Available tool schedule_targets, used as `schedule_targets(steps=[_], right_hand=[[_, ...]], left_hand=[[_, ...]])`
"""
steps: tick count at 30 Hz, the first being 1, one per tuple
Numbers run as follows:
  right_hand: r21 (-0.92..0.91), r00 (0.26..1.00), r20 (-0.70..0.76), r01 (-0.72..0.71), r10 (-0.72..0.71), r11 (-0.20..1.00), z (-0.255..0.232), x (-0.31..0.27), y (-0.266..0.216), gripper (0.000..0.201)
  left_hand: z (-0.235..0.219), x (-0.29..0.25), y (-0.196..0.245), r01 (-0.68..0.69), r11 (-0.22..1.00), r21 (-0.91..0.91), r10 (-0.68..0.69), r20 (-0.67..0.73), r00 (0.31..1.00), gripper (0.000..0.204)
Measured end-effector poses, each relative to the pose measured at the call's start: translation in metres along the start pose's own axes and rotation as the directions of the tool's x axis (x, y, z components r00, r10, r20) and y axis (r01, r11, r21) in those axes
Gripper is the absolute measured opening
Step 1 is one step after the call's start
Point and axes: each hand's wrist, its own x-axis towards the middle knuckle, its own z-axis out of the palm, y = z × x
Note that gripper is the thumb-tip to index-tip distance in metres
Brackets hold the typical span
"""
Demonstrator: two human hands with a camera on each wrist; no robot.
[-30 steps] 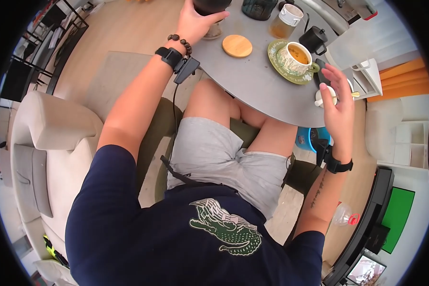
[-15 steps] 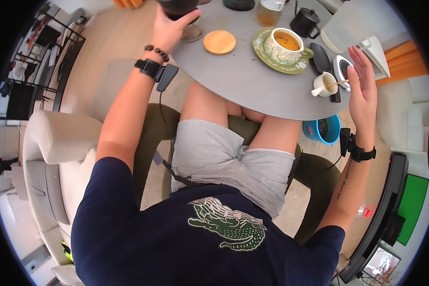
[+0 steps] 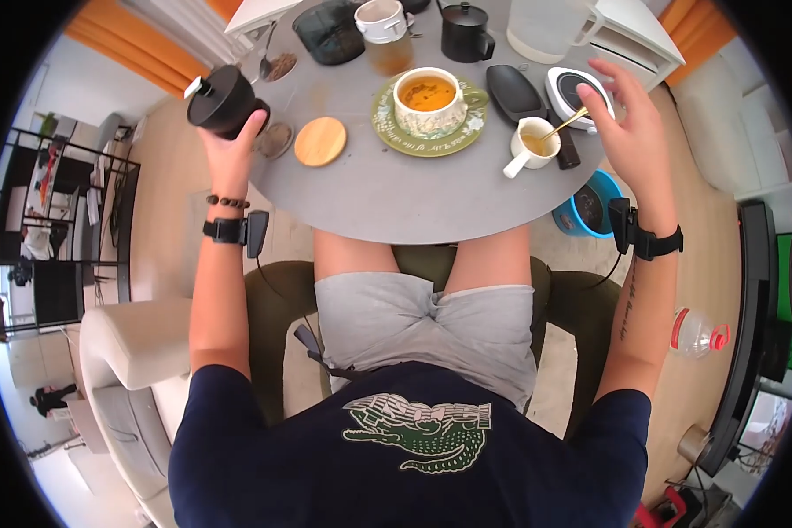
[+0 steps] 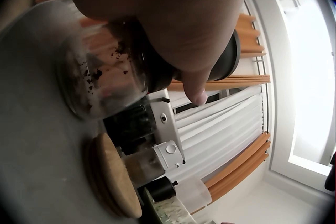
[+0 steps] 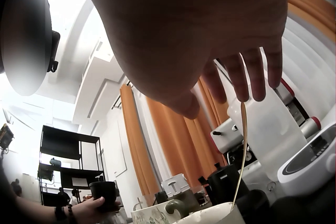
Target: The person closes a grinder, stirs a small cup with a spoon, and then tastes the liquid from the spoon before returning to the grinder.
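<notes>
My left hand [image 3: 227,163] grips a black canister [image 3: 223,99] with a small pale knob on top, at the table's left edge. Below it, in the left wrist view, a clear glass jar [image 4: 102,77] with dark bits stuck inside stands on the tabletop. My right hand [image 3: 632,145] hovers at the right side, fingers loosely extended and holding nothing. Its fingertips come near the handle of a thin gold spoon [image 5: 243,150], which leans in a small white pitcher [image 3: 535,145]. A round wooden lid [image 3: 320,142] lies to the right of the glass jar.
A patterned cup [image 3: 427,99] of amber liquid sits on a green saucer [image 3: 396,141]. Around it stand a black pot [image 3: 465,33], a black dish [image 3: 515,92], a white scale [image 3: 576,95] and a tall translucent jug [image 3: 550,31]. A blue bin [image 3: 585,207] is below the table's right edge.
The head view has turned left, so the table sits more centrally and the canister now shows whole. My left hand keeps its grip; my right hand stays raised beside the pitcher and spoon.
</notes>
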Motion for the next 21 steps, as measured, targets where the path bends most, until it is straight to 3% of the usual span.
schedule_targets(steps=[1, 2, 4, 6, 8, 10, 11, 13, 15, 17, 19, 21], right_hand=[[0.059, 1.000, -0.003, -0.015, 0.015, 0.998, 0.002, 0.000, 0.004, 0.050], [0.056, 1.000, -0.013, -0.025, 0.026, 0.998, -0.002, -0.001, 0.006, 0.050], [-0.027, 0.964, 0.168, -0.206, 0.207, 0.978, -0.011, 0.000, -0.001, 0.053], [-0.042, 0.972, 0.138, -0.185, 0.189, 0.982, -0.012, -0.003, 0.003, 0.052], [-0.055, 0.955, 0.205, -0.208, 0.215, 0.977, -0.015, -0.003, 0.002, 0.048], [-0.046, 0.952, 0.225, -0.202, 0.207, 0.978, -0.016, -0.002, 0.005, 0.043], [-0.042, 0.947, 0.257, -0.186, 0.190, 0.982, -0.015, -0.002, 0.006, 0.039], [0.054, 0.937, 0.312, -0.184, 0.159, 0.981, -0.016, -0.001, 0.004, 0.034], [0.145, 0.928, 0.353, -0.177, 0.116, 0.973, -0.017, -0.001, 0.001, 0.030], [0.214, 0.945, 0.320, -0.136, 0.062, 0.967, -0.015, -0.004, -0.002, 0.024], [0.230, 0.950, 0.313, -0.103, 0.027, 0.968, -0.015, -0.005, -0.001, 0.020], [0.272, 0.946, 0.323, -0.083, -0.010, 0.959, -0.016, -0.005, -0.003, 0.016]], left_hand=[[-0.002, 0.002, -0.001, -0.017, 0.999, -0.042, 0.018, 0.031, 0.999, 0.086], [-0.005, 0.003, -0.001, -0.023, 0.999, -0.046, 0.025, 0.043, 0.999, 0.086], [-0.010, 0.003, 0.008, -0.064, 0.992, -0.106, 0.063, -0.015, 0.998, 0.102], [-0.020, 0.012, 0.021, -0.266, 0.961, 0.077, 0.274, -0.130, 0.953, 0.110], [-0.022, 0.013, 0.065, -0.446, 0.854, 0.269, 0.499, -0.179, 0.848, 0.092], [-0.022, 0.010, 0.091, -0.576, 0.783, 0.235, 0.620, -0.212, 0.756, 0.067], [-0.018, 0.004, 0.099, -0.584, 0.778, 0.233, 0.626, -0.201, 0.754, 0.067], [-0.002, -0.014, 0.117, -0.576, 0.808, 0.122, 0.587, -0.092, 0.804, 0.042], [0.030, -0.043, 0.140, -0.472, 0.881, -0.028, 0.471, 0.132, 0.872, 0.031], [0.055, -0.068, 0.147, -0.182, 0.981, -0.072, 0.195, 0.373, 0.907, 0.032], [0.083, -0.080, 0.171, -0.109, 0.991, 0.080, 0.029, 0.659, 0.752, 0.029], [0.111, -0.087, 0.185, 0.004, 0.988, 0.152, -0.119, 0.761, 0.638, 0.033]])
